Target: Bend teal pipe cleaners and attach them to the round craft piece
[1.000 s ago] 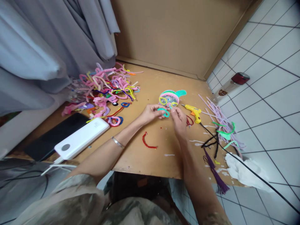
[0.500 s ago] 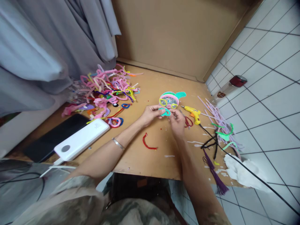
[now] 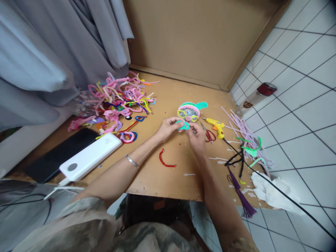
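A small teal loop of fuzzy stem (image 3: 186, 126) is pinched between my left hand (image 3: 168, 128) and my right hand (image 3: 197, 136), over the middle of the table. Just beyond my fingers lies a round craft piece (image 3: 189, 111) with a pink rim, yellow loops and a teal strip sticking out at its upper right. Red-handled scissors (image 3: 210, 135) rest beside my right hand, partly hidden by it. Nearer the front edge, between my forearms, is a curved red stem (image 3: 165, 160).
Pink and mixed stems (image 3: 123, 94) are heaped at the back left, above a white power bank (image 3: 90, 156) and black phone (image 3: 63, 154). Rightward lie a yellow glue gun (image 3: 216, 126), lilac stems (image 3: 248, 140), a purple tassel (image 3: 243, 197) and white fluff (image 3: 273, 190).
The teal loop has turned slightly in my fingers and looks narrower. My right fingers have shifted a little, and more of the scissors shows.
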`<action>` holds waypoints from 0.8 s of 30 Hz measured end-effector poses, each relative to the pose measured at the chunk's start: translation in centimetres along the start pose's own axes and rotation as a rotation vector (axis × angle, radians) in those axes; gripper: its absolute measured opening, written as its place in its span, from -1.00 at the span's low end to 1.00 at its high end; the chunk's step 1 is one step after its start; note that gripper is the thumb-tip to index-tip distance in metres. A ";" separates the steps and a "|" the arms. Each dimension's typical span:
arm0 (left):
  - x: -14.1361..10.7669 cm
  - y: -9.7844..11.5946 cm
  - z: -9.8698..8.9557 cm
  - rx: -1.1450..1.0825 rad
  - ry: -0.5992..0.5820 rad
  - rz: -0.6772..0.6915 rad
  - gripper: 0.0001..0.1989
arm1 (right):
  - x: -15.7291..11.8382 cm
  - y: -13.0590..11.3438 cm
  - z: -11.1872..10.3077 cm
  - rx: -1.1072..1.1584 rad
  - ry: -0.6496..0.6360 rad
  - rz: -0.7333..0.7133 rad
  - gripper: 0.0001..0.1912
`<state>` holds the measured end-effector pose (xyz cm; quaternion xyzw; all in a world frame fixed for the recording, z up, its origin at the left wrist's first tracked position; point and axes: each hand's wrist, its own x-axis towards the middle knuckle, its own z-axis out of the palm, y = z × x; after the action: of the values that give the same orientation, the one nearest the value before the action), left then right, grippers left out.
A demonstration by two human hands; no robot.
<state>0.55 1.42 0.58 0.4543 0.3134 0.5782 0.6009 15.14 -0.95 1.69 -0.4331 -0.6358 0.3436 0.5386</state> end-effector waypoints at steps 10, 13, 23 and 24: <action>-0.1 0.2 0.4 -0.156 0.124 -0.055 -0.65 | -0.4 -0.8 1.0 0.033 0.030 0.075 -0.81; -0.1 0.1 0.6 -0.212 0.129 -0.093 -0.63 | -0.5 -0.8 1.1 0.018 0.051 0.057 -0.82; -0.3 -0.1 1.0 -0.206 0.100 -0.090 -0.64 | -0.2 -0.4 1.1 0.010 0.133 0.079 -0.78; -0.3 -0.1 1.0 -0.204 0.088 -0.102 -0.65 | -0.1 -0.3 1.1 0.017 0.145 0.092 -0.78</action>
<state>1.47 0.93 0.86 0.3485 0.3019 0.5952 0.6581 14.01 -1.14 1.74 -0.4810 -0.5716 0.3410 0.5706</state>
